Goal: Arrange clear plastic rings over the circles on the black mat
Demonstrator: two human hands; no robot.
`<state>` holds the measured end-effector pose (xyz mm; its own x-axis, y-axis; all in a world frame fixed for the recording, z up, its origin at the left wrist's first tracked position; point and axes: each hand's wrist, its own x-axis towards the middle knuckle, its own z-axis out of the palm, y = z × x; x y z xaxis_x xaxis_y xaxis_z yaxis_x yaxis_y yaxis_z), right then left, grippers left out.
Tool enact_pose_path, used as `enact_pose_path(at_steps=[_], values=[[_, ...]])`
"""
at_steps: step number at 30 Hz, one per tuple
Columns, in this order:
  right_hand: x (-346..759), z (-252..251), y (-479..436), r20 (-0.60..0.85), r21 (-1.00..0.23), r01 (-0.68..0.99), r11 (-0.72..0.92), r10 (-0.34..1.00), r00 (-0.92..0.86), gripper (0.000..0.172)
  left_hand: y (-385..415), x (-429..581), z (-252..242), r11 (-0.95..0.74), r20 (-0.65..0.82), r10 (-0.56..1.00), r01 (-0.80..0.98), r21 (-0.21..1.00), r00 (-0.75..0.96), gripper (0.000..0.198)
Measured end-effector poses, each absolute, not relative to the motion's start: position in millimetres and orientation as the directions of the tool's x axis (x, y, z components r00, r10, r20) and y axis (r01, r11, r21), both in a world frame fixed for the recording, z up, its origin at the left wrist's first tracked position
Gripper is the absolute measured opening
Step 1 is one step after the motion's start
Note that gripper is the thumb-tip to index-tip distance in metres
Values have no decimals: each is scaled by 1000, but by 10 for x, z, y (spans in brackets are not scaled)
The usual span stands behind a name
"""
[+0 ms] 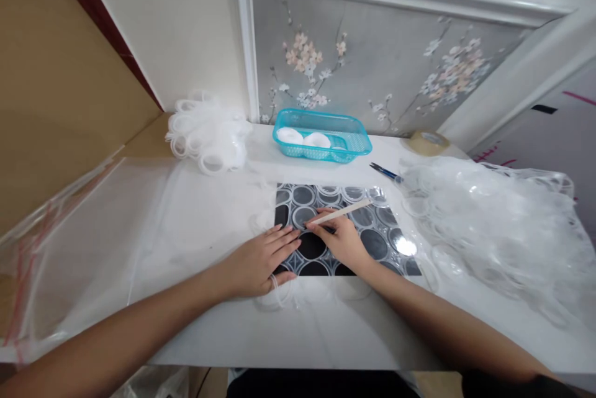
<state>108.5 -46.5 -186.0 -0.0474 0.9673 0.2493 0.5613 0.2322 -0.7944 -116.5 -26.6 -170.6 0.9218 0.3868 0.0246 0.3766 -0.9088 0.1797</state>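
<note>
A black sheet (374,243) patterned with pale circles lies flat on the white table under clear, shiny material. My left hand (265,259) rests palm down at its left edge, fingers stretched out over the pattern. White rings (280,293) lie by that thumb, one looping round it. With closed fingers, my right hand (342,239) grips a thin, pale, pen-like stick (347,208), its lower end pointing at the circles near my left fingertips. The stick's exact tip is partly hidden by the fingers.
A blue plastic basket (321,113) holding white round pieces stands by the wall. White rings are heaped at the back left (209,137). Blue-handled tweezers (385,172), a tape roll (427,142) and a large translucent pile (503,230) are on the right.
</note>
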Motion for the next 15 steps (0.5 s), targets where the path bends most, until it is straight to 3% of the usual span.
enact_pose_path(at_steps=[2, 6, 8, 10, 12, 15], values=[[1068, -1878, -514, 297, -701, 654, 284, 950, -94, 15, -266, -1167, -1722, -908, 24, 386, 375, 188, 922, 60], [1120, -1783, -433, 388, -303, 813, 497, 843, -371, 23, -266, -1169, -1740, -915, 34, 366, 353, 196, 930, 62], [1249, -1644, -251, 452, -169, 853, 494, 808, -378, 27, -264, -1170, -1725, -917, 22, 355, 344, 203, 934, 63], [1432, -1493, -60, 614, -190, 925, 328, 775, -149, 25, -262, -1178, -1701, -913, 13, 357, 346, 215, 934, 62], [1605, -1403, 17, 688, -320, 934, 155, 716, 117, 22, -256, -1193, -1685, -911, 12, 358, 346, 223, 934, 62], [1725, -1483, -176, 557, -415, 880, 230, 829, 46, 22, -241, -1222, -1692, -915, 21, 349, 336, 221, 937, 65]])
